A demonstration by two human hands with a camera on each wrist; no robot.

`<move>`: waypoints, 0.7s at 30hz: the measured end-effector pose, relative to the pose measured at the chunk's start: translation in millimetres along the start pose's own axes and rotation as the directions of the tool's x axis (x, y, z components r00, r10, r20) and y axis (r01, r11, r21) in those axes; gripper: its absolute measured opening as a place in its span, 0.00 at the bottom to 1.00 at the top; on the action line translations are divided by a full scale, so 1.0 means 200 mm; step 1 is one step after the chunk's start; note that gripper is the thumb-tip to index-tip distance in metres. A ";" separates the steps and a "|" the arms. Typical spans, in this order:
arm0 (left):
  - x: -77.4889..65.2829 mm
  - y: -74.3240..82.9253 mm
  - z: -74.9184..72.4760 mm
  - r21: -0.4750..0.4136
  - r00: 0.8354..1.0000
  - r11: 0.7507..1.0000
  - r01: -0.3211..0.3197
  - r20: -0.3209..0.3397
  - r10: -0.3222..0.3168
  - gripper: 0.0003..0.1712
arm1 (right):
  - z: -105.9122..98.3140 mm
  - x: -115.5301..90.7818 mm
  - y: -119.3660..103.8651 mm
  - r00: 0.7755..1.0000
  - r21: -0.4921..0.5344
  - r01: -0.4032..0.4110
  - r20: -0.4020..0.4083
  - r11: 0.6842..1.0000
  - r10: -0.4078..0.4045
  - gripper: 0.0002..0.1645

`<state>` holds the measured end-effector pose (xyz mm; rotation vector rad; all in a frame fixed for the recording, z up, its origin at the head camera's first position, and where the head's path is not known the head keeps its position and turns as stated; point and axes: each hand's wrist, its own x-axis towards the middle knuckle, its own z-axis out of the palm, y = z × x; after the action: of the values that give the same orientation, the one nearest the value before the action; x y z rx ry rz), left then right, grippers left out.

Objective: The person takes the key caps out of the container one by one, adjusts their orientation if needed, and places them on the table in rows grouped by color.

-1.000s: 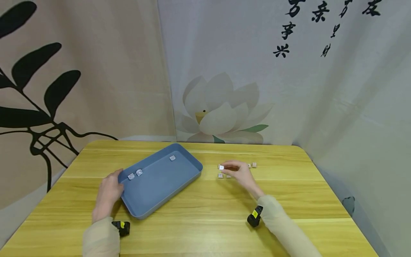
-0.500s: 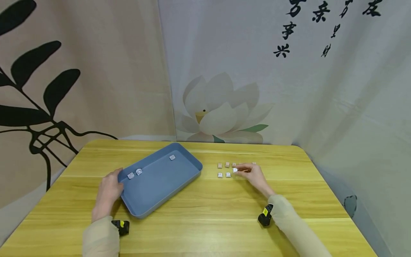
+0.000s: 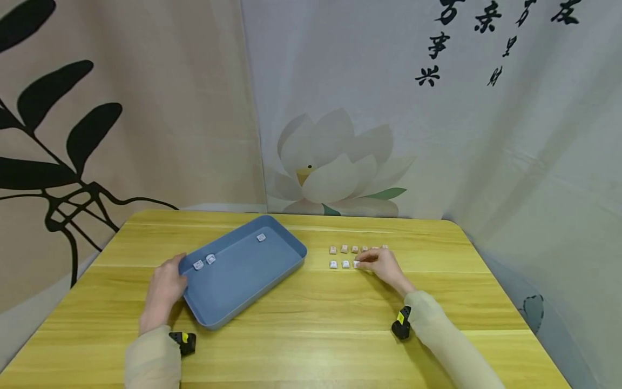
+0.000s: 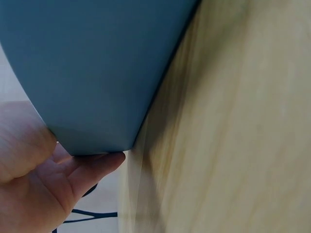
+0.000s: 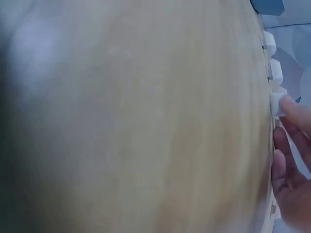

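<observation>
My left hand [image 3: 165, 289] grips the left end of a blue tray [image 3: 243, 278], which lies slanted on the table. In the left wrist view its fingers [image 4: 97, 172] bend round the tray's corner. Inside the tray are three white keycaps, two near the left end and one keycap [image 3: 261, 237] toward the far side. My right hand [image 3: 381, 266] pinches another white keycap [image 3: 356, 265] at the right end of a short front row, right at the tabletop. Two more keycaps [image 5: 275, 73] stand beside it in line. Behind runs a longer row of keycaps [image 3: 344, 249], partly hidden by the hand.
A yellow wood-grain table [image 3: 291, 346] carries everything. Behind it hangs a printed curtain [image 3: 340, 81] with a lotus and dark characters. Each wrist wears a small black camera [image 3: 401, 324].
My right hand has moved right with a keycap and lowered it to the end of the front row, uncovering keycaps at the left of both rows. The left hand and tray stay put.
</observation>
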<state>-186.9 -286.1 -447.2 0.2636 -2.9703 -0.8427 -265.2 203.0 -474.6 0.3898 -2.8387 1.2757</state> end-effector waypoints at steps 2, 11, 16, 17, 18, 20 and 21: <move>0.00 0.00 0.00 0.001 1.000 1.000 -0.001 0.001 0.001 0.34 | 0.00 0.00 0.00 1.000 -0.001 0.007 0.001 1.000 -0.007 0.07; -0.01 0.01 0.00 0.002 1.000 1.000 0.000 -0.003 0.000 0.33 | 0.00 0.01 0.00 1.000 -0.019 -0.022 0.015 1.000 0.022 0.08; -0.01 0.01 0.00 0.005 1.000 1.000 -0.003 -0.007 0.003 0.33 | -0.01 0.01 0.00 0.999 -0.030 -0.044 0.020 0.999 0.045 0.09; -0.01 0.01 0.00 0.004 1.000 1.000 -0.005 -0.008 0.005 0.33 | -0.01 0.01 0.00 0.998 -0.031 -0.053 0.019 0.998 0.053 0.09; -0.01 0.01 0.00 0.004 1.000 1.000 -0.006 -0.008 0.006 0.33 | -0.01 0.01 0.00 0.998 -0.032 -0.061 0.018 0.998 0.062 0.09; -0.01 0.01 0.00 0.005 1.000 1.000 -0.013 -0.012 0.013 0.33 | -0.01 0.01 0.00 0.997 -0.034 -0.069 0.014 0.997 0.069 0.10; -0.01 0.01 0.00 0.006 1.000 1.000 -0.014 -0.014 0.014 0.33 | -0.02 0.01 0.00 0.997 -0.030 -0.075 0.014 0.997 0.076 0.10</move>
<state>-185.1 -284.3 -447.1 0.2480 -2.9585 -0.8281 -267.8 204.8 -471.9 0.2953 -2.9076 1.2470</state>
